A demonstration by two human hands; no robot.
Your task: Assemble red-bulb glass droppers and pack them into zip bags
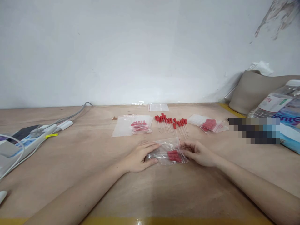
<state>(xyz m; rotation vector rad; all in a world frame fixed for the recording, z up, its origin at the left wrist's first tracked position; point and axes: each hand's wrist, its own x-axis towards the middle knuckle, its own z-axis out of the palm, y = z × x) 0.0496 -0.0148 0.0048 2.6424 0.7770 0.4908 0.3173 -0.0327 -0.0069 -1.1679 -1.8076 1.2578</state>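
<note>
In front of me a clear zip bag (pixel 164 160) lies on the table with several red-bulbed droppers (pixel 173 156) inside, their bulbs toward the right end. My left hand (pixel 142 156) rests over the bag's left end, fingers stretched and thumb apart. At the right end, my right hand (pixel 198 153) pinches the bag's edge between thumb and fingers. Just beyond the bag, loose glass droppers (pixel 167 121) with red bulbs lie in a spread row. Left of them are flat empty bags (pixel 122 126) and a filled bag (pixel 141 127); more filled bags (pixel 208 124) lie to the right.
A power strip (pixel 30 145) with plugs and cables lies at the left beside a dark phone (pixel 25 134). One small bag (pixel 158 107) sits near the wall. Along the right stand a water bottle (pixel 272 103), a grey-brown container (pixel 246 92) and a blue pack (pixel 290 136).
</note>
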